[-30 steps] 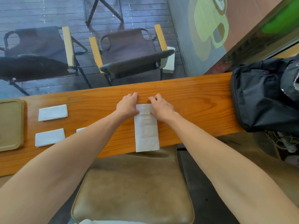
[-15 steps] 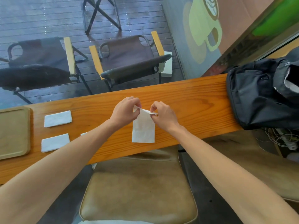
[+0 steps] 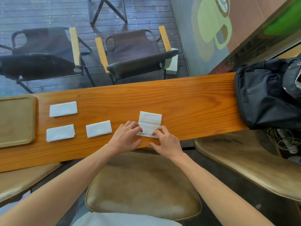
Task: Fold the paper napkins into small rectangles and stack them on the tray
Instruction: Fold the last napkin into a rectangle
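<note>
A white paper napkin (image 3: 150,122), folded in half, lies flat on the wooden counter (image 3: 187,101). My left hand (image 3: 126,136) presses its near left corner and my right hand (image 3: 166,141) pinches its near right corner. Three folded napkins lie to the left: one (image 3: 98,128) beside my left hand, one (image 3: 60,132) further left, one (image 3: 63,108) behind that. The brown tray (image 3: 16,121) sits at the counter's far left with nothing on it.
A black backpack (image 3: 267,95) lies on the counter's right end. Tan cushioned stools stand below the counter's near edge (image 3: 143,181). Folding chairs (image 3: 135,53) stand on the deck beyond the glass.
The long napkin strip has been folded over toward me into a shorter rectangle. Both hands have moved from its far end to its near edge.
</note>
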